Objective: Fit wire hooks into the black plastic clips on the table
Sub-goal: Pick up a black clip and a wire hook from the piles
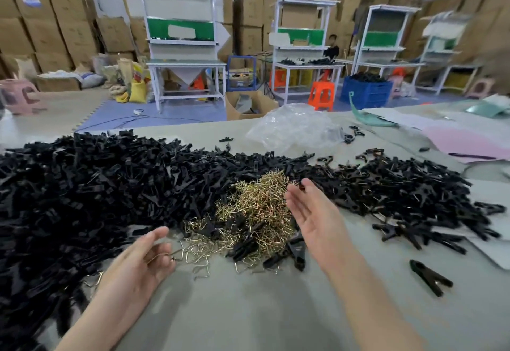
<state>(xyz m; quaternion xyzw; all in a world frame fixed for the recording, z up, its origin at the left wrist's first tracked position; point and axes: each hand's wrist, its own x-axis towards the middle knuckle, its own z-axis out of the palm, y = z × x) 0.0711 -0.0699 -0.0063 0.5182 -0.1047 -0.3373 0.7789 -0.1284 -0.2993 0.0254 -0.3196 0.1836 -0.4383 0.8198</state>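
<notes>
A big heap of black plastic clips (82,185) covers the left and middle of the table (248,309). A second heap of black clips (400,193) lies to the right. Between them sits a pile of brass-coloured wire hooks (256,210) with a few clips mixed in. My left hand (140,262) is at the near edge of the hook pile, its fingers curled round a wire hook (172,255). My right hand (311,215) hovers over the right side of the hook pile, palm up, fingers straight, holding nothing.
A single black clip (430,277) lies alone on the table at the right. A crumpled clear plastic bag (295,127) sits behind the heaps, with pink and white sheets (469,141) at the far right. Workbenches, stools and cardboard boxes stand beyond the table.
</notes>
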